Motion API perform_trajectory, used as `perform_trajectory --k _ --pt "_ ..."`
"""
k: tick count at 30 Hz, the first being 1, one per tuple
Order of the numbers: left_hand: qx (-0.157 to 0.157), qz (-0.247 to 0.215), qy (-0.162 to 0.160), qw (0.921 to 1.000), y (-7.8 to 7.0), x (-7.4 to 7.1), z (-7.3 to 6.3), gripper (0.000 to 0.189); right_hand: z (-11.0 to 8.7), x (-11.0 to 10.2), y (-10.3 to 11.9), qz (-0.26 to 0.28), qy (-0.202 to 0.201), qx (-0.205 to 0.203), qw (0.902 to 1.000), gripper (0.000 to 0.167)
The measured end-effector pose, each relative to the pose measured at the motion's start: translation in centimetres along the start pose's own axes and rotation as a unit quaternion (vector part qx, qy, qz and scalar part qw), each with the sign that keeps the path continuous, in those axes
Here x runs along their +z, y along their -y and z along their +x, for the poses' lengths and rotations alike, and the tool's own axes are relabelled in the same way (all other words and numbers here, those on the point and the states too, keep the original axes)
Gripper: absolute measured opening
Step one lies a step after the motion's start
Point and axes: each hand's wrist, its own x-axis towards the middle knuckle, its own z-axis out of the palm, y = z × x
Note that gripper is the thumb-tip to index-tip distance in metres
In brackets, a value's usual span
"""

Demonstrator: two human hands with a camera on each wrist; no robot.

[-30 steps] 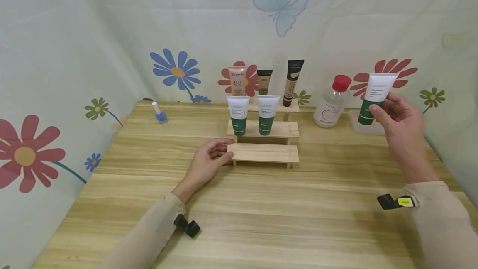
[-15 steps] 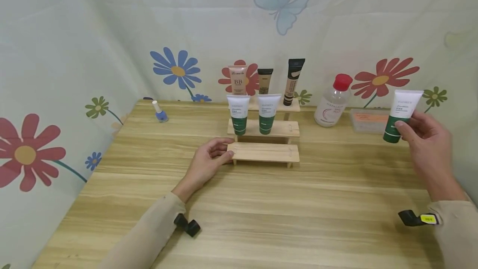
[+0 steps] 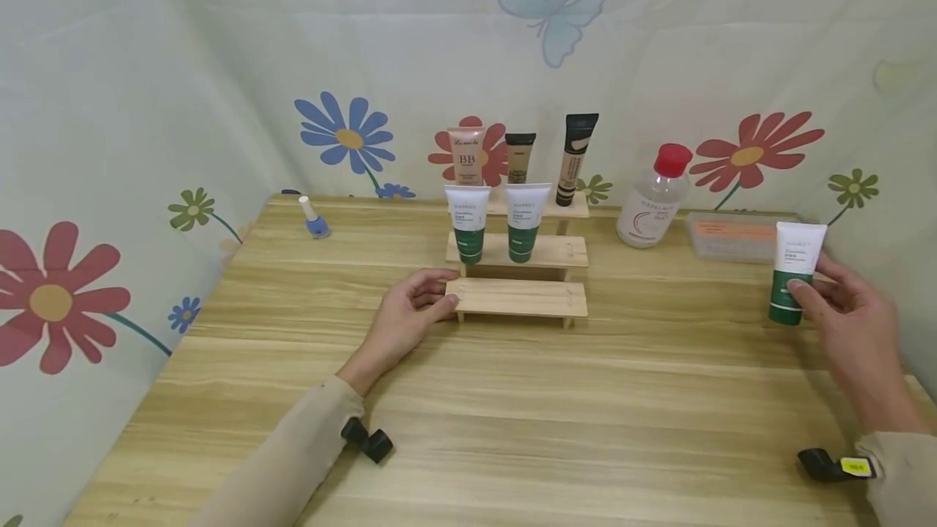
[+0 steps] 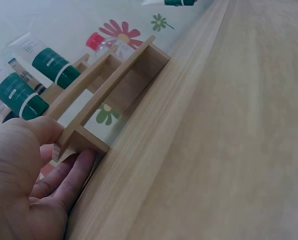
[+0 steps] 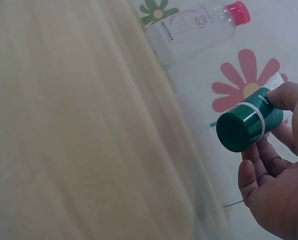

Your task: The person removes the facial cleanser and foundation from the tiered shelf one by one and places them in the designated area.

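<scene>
My left hand (image 3: 410,309) grips the left end of the lowest step of a three-tier wooden display stand (image 3: 516,298). In the left wrist view the thumb lies on the step's end and the fingers reach beneath it. At the right, my right hand (image 3: 852,311) pinches a white and green squeeze tube (image 3: 795,273), cap down, between thumb and fingers. The right wrist view shows the tube's green cap (image 5: 234,131) held up off the table. Two matching tubes, a left one (image 3: 468,222) and a right one (image 3: 525,222), stand on the middle step.
On the top step stand a pink BB cream tube (image 3: 467,157), a gold tube with black end (image 3: 519,158) and a taller black and beige tube (image 3: 574,159). Behind right are a red-capped clear bottle (image 3: 654,198) and a clear box (image 3: 721,238). Blue nail polish (image 3: 315,220) stands left.
My right hand has carried the squeeze tube to the right, away from the clear box, then lower and nearer the front. My left hand stays on the stand.
</scene>
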Motion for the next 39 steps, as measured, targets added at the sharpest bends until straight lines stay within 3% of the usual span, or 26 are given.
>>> perform_trajectory --k 5,11,15,28,39 --pt "-0.001 0.0 -0.001 1.0 0.0 0.0 0.0 0.036 -0.4 -0.2 -1.3 0.003 0.003 0.012 0.9999 0.049" --pt "-0.005 0.008 -0.005 0.9999 0.0 0.0 0.0 0.035 -0.4 -0.3 -2.3 -0.005 0.014 0.017 0.9997 0.054" --pt "-0.005 0.003 -0.003 1.0 0.0 0.0 0.1 0.035 -0.4 -0.2 -2.5 -0.005 0.007 0.02 0.9998 0.046" --pt "-0.006 -0.008 0.002 0.9999 0.1 0.0 0.1 0.035 -0.5 0.7 -3.7 -0.085 -0.035 -0.039 0.9949 0.047" --pt "-0.009 0.0 0.0 1.0 0.0 0.0 -0.1 0.036 -0.9 1.0 -3.5 -0.157 -0.058 -0.026 0.9856 0.051"
